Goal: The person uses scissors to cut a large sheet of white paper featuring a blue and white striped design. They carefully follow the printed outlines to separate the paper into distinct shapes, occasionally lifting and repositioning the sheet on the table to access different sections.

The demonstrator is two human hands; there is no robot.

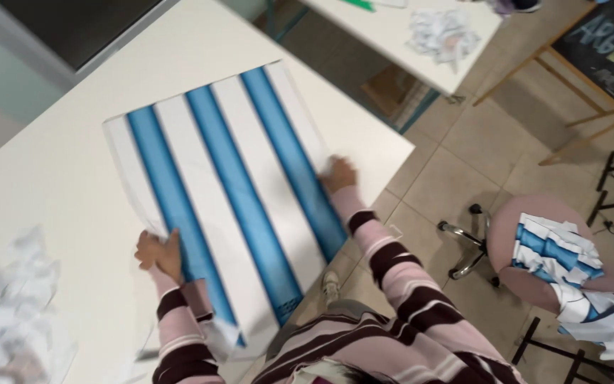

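A large sheet with blue and white stripes [236, 178] lies flat on a white table [58, 163], reaching past the table's near edge. My left hand [158, 254] grips the sheet's left edge near its lower corner, fingers curled around it. My right hand [339, 174] is closed on the sheet's right edge, close to the table's right corner. Both arms wear sleeves striped in pink and dark brown.
Crumpled white paper [8, 313] is piled on the table at the lower left. A second white table [392, 35] carries more crumpled paper [443, 32]. A pink wheeled chair [513, 213] holds striped paper scraps [556, 249]. A chalkboard easel [605, 50] stands on the tiled floor.
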